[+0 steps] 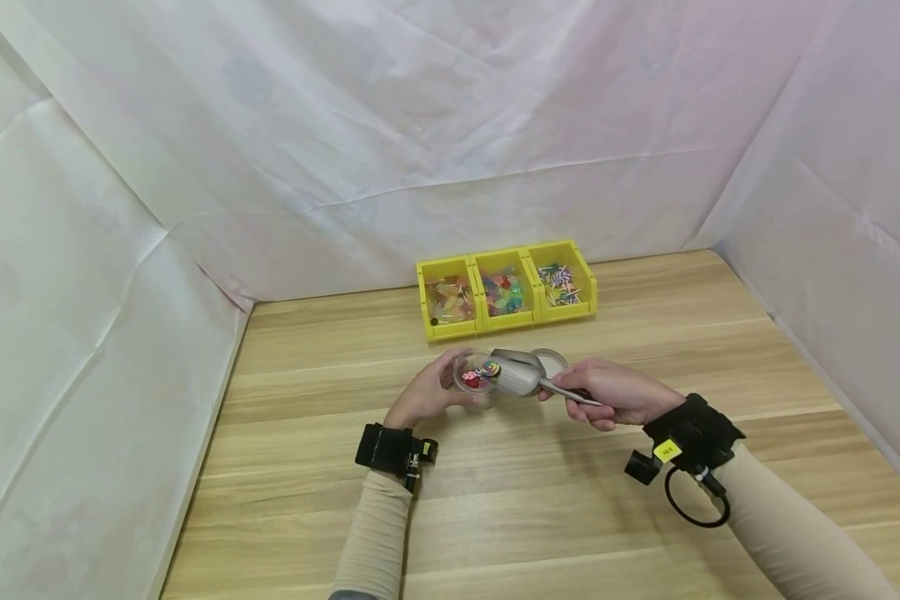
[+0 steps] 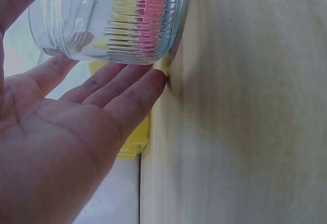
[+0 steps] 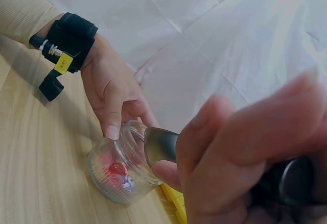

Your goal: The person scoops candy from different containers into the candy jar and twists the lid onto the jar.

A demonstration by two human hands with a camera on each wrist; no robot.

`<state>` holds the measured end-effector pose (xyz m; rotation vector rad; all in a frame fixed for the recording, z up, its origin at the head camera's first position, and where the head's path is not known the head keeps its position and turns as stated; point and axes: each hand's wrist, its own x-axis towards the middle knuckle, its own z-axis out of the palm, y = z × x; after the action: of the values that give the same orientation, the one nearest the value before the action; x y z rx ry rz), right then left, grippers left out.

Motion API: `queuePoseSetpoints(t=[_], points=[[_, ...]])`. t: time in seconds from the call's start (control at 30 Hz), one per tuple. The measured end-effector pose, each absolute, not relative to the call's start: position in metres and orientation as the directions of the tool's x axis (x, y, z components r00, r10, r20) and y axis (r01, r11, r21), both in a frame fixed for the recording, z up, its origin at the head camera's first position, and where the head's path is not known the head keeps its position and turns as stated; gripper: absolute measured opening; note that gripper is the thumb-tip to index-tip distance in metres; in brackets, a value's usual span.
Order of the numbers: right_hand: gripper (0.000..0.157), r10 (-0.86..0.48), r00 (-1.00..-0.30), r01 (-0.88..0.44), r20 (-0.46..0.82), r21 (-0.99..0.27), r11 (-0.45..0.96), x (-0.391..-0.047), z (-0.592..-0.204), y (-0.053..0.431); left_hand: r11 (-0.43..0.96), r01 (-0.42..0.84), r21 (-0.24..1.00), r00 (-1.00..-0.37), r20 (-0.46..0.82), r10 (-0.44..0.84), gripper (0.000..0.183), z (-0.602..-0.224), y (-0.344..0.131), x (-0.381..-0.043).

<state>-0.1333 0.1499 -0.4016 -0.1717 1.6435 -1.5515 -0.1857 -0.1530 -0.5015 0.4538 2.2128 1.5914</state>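
A ribbed clear glass jar (image 1: 471, 372) with red, pink and yellow pieces inside stands on the table. My left hand (image 1: 430, 390) holds it, thumb on the near side and fingers around the far side. In the left wrist view, the pieces show through the jar wall (image 2: 102, 20). My right hand (image 1: 615, 392) grips the handle of a metal scoop (image 1: 517, 372), whose mouth is tipped at the jar's rim. A rainbow swirl candy (image 1: 490, 369) shows at the scoop's mouth, over the jar opening. The right wrist view has the scoop (image 3: 161, 145) at the jar mouth.
Three joined yellow bins (image 1: 510, 319) hold small colourful candies and tiny swirl lollipops behind the hands. A round, clear-rimmed whitish object (image 1: 552, 362) lies just behind the scoop, partly covered. White sheeting (image 1: 450, 125) walls the wooden table (image 1: 307, 500) at the back and sides.
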Motion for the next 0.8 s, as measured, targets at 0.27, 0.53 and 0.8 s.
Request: queuePoseSetpoints(t=[0.27,0.53,0.8], points=[[0.036,-0.618,-0.631,0.436,-0.469,-0.873,0.217,-0.1328,-0.4018,0.1496,0.295,0.044,0.954,-0.875,-0.106,0.473,0.083,-0.5024,-0.1521,-0.1871],[0.036,-0.622,-0.628,0.438,-0.468,-0.873,0.214,-0.1335,-0.4037,0.1504,0.306,0.041,0.951,-0.874,-0.114,0.472,0.083,-0.5007,-0.1526,-0.1861],[0.036,-0.618,-0.632,0.436,-0.467,-0.874,0.215,-0.1342,-0.4048,0.1512,0.315,0.042,0.948,-0.875,-0.118,0.469,0.083,-0.5006,-0.1525,-0.1862]])
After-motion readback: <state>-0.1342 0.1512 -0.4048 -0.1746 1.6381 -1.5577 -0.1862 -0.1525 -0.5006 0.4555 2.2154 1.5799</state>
